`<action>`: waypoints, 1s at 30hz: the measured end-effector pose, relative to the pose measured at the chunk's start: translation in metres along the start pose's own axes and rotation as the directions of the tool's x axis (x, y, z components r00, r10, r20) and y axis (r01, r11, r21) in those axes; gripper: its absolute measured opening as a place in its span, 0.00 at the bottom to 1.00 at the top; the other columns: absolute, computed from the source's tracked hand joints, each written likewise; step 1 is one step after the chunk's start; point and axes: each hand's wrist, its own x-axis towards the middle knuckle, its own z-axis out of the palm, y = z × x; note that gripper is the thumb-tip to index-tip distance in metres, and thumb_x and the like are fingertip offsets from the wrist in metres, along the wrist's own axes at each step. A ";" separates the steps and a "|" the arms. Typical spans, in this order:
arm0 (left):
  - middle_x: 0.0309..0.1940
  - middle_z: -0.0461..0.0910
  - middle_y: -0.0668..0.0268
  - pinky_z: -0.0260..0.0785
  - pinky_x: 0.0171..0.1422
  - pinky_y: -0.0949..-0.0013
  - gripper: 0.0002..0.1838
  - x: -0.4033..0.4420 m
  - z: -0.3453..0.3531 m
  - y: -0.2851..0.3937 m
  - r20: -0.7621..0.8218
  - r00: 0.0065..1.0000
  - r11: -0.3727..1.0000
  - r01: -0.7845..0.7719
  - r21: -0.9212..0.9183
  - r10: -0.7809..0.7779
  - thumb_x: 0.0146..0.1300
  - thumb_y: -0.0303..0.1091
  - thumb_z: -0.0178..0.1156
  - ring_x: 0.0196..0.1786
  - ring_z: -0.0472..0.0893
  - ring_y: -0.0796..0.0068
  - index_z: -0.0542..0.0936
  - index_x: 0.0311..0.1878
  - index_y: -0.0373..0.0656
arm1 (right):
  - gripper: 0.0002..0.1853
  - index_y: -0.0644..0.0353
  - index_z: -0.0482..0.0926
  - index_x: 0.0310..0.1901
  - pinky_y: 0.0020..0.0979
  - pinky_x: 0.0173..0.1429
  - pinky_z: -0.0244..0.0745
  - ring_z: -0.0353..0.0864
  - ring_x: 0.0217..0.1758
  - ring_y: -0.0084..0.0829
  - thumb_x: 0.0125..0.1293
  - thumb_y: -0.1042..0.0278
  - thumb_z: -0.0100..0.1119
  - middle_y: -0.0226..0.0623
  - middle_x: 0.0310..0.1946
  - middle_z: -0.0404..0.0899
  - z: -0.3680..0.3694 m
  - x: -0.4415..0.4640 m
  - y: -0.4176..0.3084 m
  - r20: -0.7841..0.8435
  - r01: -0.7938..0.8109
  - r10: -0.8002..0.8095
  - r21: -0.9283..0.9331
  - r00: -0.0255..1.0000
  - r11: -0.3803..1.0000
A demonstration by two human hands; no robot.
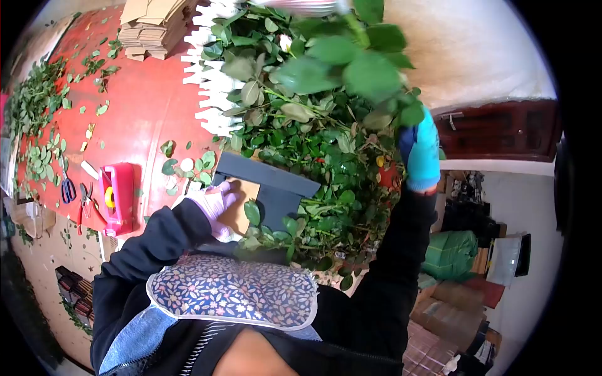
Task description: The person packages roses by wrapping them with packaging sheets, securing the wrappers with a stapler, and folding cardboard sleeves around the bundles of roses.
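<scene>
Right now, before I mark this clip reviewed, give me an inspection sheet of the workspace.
Surface: red table, strewn with leaves.
Things being handled: piled leafy stems; cardboard piece against a dark box-like fixture; white toothed strip beside the pile.
Clutter: scissors, red-handled pruners, pink tape dispenser, stacked cardboard.
Hands: both gloved; left hand on the cardboard piece, right hand at blurred foliage, grip hidden.
Cables: nothing seen.
Surroundings: dark red door, green sack, cartons.
</scene>
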 end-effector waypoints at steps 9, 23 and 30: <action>0.70 0.61 0.51 0.63 0.69 0.57 0.53 0.004 -0.008 0.004 0.070 0.997 0.999 0.042 -0.014 -0.041 0.35 0.49 0.75 0.68 0.67 0.49 0.66 0.69 0.46 | 0.16 0.66 0.75 0.55 0.28 0.58 0.73 0.77 0.50 0.29 0.67 0.82 0.51 0.37 0.47 0.75 -0.036 -0.052 0.038 -0.158 -0.364 0.498 0.504 0.853 0.783; 0.69 0.62 0.56 0.63 0.70 0.58 0.51 0.003 -0.001 -0.014 0.033 0.999 0.995 0.010 -0.101 -0.007 0.36 0.40 0.77 0.67 0.68 0.51 0.66 0.69 0.47 | 0.10 0.60 0.77 0.47 0.29 0.36 0.73 0.79 0.36 0.25 0.69 0.74 0.48 0.31 0.35 0.79 -0.021 -0.213 -0.089 0.895 -0.974 0.392 0.163 0.212 0.156; 0.68 0.63 0.59 0.72 0.61 0.59 0.52 -0.003 0.007 -0.009 -0.116 0.993 0.999 -0.016 0.044 0.021 0.37 0.43 0.77 0.60 0.74 0.53 0.64 0.69 0.48 | 0.15 0.60 0.79 0.45 0.35 0.32 0.71 0.80 0.32 0.39 0.54 0.82 0.57 0.40 0.35 0.78 0.009 -0.212 -0.123 0.803 -0.584 0.165 0.258 0.572 0.769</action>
